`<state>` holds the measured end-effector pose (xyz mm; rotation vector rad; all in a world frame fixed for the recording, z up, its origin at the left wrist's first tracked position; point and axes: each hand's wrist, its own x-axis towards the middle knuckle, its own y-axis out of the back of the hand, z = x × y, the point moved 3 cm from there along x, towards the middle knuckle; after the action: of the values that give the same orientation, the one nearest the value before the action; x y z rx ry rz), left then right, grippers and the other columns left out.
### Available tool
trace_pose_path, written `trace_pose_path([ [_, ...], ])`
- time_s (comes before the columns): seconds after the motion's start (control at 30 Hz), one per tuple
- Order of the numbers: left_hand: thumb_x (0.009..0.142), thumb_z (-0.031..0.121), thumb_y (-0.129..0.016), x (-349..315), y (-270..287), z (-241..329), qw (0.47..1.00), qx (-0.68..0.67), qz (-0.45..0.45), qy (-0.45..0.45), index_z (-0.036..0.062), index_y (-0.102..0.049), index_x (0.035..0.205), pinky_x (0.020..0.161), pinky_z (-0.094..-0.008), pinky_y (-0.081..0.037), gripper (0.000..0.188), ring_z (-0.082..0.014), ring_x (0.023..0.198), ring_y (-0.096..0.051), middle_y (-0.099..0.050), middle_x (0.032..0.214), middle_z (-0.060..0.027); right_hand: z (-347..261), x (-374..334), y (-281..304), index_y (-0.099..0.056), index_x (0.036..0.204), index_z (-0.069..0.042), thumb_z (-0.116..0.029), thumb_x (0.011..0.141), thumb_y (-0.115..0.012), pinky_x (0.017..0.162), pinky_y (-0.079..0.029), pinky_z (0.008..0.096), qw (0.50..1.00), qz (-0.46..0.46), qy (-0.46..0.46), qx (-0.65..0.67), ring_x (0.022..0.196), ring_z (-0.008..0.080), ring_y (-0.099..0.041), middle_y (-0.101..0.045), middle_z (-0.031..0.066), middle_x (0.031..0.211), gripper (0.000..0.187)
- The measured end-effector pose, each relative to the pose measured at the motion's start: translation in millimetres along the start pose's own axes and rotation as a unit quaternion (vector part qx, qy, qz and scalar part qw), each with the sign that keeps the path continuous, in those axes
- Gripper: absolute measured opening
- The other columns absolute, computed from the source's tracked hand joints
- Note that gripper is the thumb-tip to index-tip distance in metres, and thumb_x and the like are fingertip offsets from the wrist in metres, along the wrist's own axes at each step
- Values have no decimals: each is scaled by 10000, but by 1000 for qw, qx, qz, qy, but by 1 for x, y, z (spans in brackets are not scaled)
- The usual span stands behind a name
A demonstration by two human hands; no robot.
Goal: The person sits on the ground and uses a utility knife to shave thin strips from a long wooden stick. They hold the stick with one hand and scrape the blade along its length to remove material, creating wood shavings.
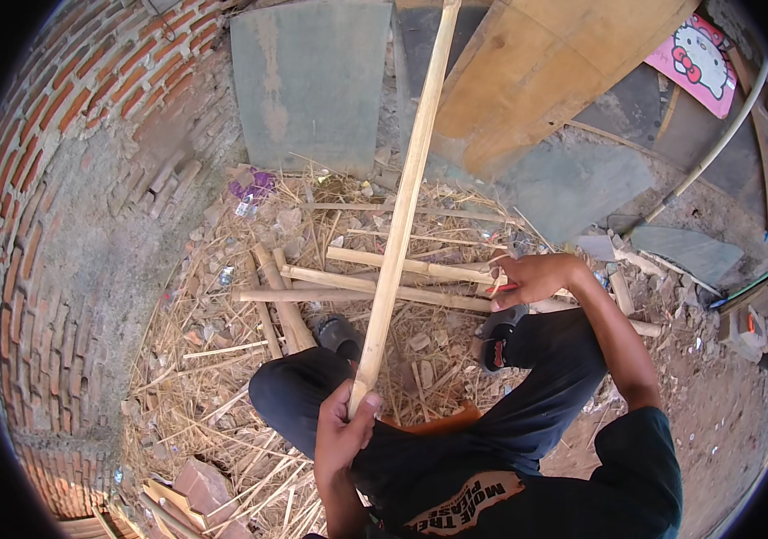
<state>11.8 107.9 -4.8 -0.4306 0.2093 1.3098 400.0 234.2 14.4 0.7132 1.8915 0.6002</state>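
Observation:
A long split bamboo strip [402, 202] rises from my lap toward the top of the view, its pale face showing. My left hand [344, 422] is closed around its lower end, above my left thigh. Beyond my right knee, my right hand [532, 277] is bent with its fingers drawn together. A small red piece shows at its fingertips, but what it belongs to is hidden. Just beside those fingers, the ends of several bamboo pieces [433, 295] lie across one another on the ground, in front of my dark shoes [339, 337].
Straw and bamboo shavings [213, 386] cover the ground. A worn brick wall [34, 332] stands at left. Grey-green panels [308, 90] and a brown board [546, 81] lean at the back. A pole [712, 153] slants at far right; broken bricks [209, 490] lie lower left.

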Motion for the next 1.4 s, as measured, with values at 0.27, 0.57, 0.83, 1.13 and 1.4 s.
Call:
trace_pose_path([
  [0.27, 1117, 225, -696, 1, -1, 4, 1000, -3, 0, -5, 62, -639, 1052, 431, -204, -309, 185, -2, 491, -390, -476, 652, 78, 4, 2, -22, -770, 1207, -2, -506, 915, -818, 945, -593, 498, 969, 118, -146, -163, 1059, 414, -769, -806, 210, 1050, 585],
  [0.57, 1120, 223, -691, 2, 1, 2, 1000, -14, -8, -5, 53, -635, 1092, 431, -206, -304, 181, -2, 491, -380, -467, 655, 80, 0, -17, -15, -525, 1334, -70, -437, 912, -854, 967, -535, 560, 991, 121, -44, 30, 1191, 469, -697, -757, 276, 1086, 649],
  [0.83, 1124, 222, -682, 4, -1, 3, 1000, -9, -12, -7, 43, -636, 1110, 441, -207, -316, 185, -7, 492, -386, -468, 654, 78, 6, -31, -24, -642, 1249, -102, -532, 952, -794, 909, -549, 560, 966, 195, -117, -126, 1050, 445, -742, -771, 220, 1015, 544],
  [1.13, 1155, 297, -612, 13, -9, 3, 997, -25, -56, -38, 6, -643, 1155, 446, -214, -298, 292, -19, 486, -370, -442, 642, 70, -40, -46, -13, -660, 1223, -31, -418, 1094, -673, 830, -550, 420, 906, 356, 98, 207, 927, 271, -725, -753, 133, 1021, 408],
  [1.4, 1165, 336, -593, 17, -27, 1, 990, -50, -127, -27, 12, -646, 1195, 455, -211, -290, 331, -22, 496, -387, -458, 655, 75, -96, -45, -53, -590, 1332, -10, -292, 1131, -620, 818, -541, 350, 814, 367, 225, 390, 846, 169, -640, -676, 88, 956, 347],
])
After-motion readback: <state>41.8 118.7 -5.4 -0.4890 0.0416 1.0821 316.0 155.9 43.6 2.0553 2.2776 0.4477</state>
